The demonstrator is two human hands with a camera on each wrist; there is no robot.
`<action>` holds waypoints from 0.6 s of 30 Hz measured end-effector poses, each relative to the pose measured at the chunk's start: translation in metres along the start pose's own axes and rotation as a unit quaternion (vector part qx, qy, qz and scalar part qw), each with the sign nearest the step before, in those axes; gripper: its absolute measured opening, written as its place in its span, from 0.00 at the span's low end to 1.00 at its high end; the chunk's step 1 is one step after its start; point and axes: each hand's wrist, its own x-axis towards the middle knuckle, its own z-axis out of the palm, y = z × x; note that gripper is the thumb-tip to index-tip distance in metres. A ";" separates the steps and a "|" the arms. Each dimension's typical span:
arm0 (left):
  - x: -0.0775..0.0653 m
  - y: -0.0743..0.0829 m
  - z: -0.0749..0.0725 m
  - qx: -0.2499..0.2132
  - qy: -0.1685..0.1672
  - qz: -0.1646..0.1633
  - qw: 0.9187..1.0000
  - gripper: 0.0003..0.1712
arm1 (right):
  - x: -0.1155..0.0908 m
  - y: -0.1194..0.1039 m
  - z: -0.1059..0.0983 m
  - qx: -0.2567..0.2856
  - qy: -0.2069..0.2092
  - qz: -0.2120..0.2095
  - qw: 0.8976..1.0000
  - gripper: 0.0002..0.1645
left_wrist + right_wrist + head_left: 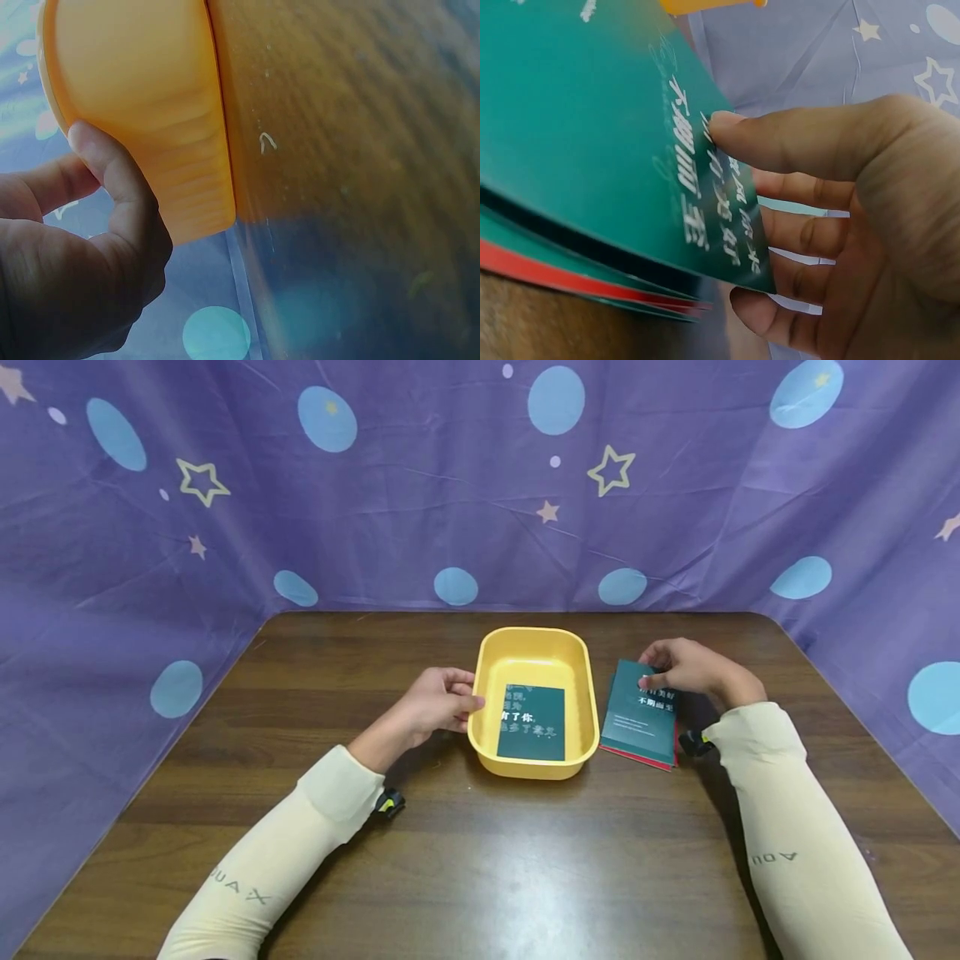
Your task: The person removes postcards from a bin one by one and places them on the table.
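A yellow plastic basin point(534, 770) sits on the table, with a dark green card point(531, 739) printed with white characters lying flat inside it. At the basin's left rim, my left hand point(435, 703) pinches the edge between thumb and fingers; the left wrist view shows the thumb point(94, 146) right at the rim. To the right of the basin is a small stack of green and red cards. My right hand point(690, 670) grips the far edge of its top green card point(577, 127), thumb above and fingers beneath. That card is raised from the red card point(547, 271) and green ones below.
The brown wooden table point(315, 693) extends around the basin and stack. A purple curtain point(420, 485) with stars and blue dots hangs behind and along both sides. A small black device point(390, 803) is strapped at the left wrist, another point(695, 743) at the right.
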 end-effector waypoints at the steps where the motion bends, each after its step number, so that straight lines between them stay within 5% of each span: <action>1: 0.000 0.000 0.000 0.000 0.000 0.000 1.000 0.27 | 0.000 0.001 0.000 0.003 -0.002 0.002 1.000 0.25; 18: -0.001 0.001 0.001 -0.002 -0.002 0.000 1.000 0.28 | 0.005 0.003 0.006 -0.012 -0.019 0.013 1.000 0.26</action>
